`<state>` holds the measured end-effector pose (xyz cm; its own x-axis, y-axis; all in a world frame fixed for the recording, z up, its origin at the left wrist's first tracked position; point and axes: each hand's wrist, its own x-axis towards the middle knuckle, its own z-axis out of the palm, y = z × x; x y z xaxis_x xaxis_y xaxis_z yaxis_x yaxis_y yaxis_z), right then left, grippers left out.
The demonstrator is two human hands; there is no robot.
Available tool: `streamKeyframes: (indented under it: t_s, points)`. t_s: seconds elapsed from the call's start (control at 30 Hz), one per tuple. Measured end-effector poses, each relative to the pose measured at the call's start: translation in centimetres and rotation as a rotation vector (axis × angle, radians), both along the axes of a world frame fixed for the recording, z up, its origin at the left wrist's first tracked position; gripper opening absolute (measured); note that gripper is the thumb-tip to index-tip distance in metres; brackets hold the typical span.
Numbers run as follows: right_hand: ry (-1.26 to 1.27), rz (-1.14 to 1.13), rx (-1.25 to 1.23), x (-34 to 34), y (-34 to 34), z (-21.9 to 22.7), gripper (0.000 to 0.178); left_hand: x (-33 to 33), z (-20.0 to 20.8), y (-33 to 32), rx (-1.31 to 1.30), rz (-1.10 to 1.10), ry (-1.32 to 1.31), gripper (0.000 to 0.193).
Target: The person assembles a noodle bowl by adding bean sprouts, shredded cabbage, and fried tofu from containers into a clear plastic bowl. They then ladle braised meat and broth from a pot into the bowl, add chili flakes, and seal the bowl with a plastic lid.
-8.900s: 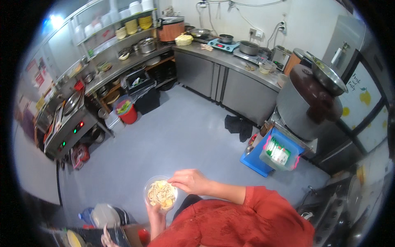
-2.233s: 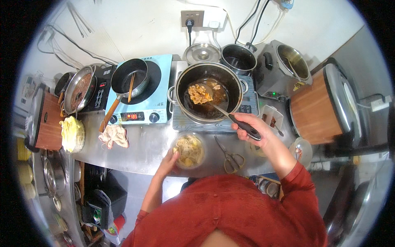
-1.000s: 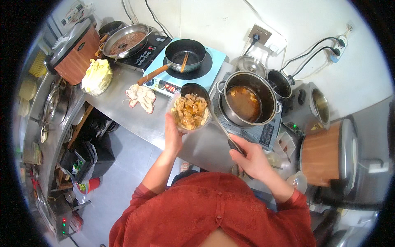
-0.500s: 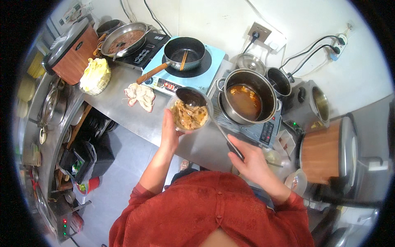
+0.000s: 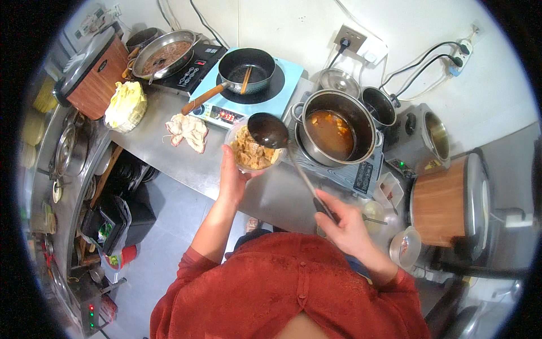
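Note:
My left hand (image 5: 230, 175) is wrapped round the side of a clear round bowl (image 5: 230, 137), which is filled with light brown pieces of food (image 5: 254, 153). In my right hand (image 5: 342, 219) is the dark handle of a ladle (image 5: 269, 131). The ladle's dark cup hangs over the bowl's far right part and hides some of the food. To the right of the bowl stands a deep steel pot (image 5: 339, 161) holding brown broth with orange bits (image 5: 329, 133).
A saucepan (image 5: 248, 85) with chopsticks (image 5: 246, 80) across it stands on a light blue induction cooker (image 5: 285, 101). A crumpled cloth (image 5: 187, 133) lies left of the bowl. Behind are a wide pan (image 5: 169, 52) and a bowl of cabbage leaves (image 5: 125, 107). A wood-patterned rice cooker (image 5: 440, 200) stands right.
The ladle's cup has lifted and shifted slightly right, uncovering more of the food. The bowl stays in my left hand. The whole view has shifted a little.

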<state>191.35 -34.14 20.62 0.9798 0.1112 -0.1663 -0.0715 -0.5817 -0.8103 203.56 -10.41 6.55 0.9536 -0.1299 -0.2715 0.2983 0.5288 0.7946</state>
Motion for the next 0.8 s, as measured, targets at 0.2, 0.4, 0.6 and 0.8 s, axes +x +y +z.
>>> streamKeyframes:
  t_s: [0.2,0.4,0.6,0.8]
  points:
    - [-0.067,0.05,0.032,0.1,0.9,-0.3,0.046,0.1,-0.4,-1.1,-0.083,0.015,0.015,0.085]
    - [-0.152,0.092,-0.083,1.0,0.5,-0.3,0.047,0.5,-0.3,-0.5,-0.212,-0.042,0.067,0.088]
    - [-0.016,-0.033,0.069,1.0,-1.7,2.2,0.046,0.5,0.0,-0.3,-0.115,0.009,0.11,0.088]
    - [0.062,-0.278,-0.109,3.8,-8.7,3.0,0.044,0.3,0.3,0.5,-0.057,0.009,0.126,0.085]
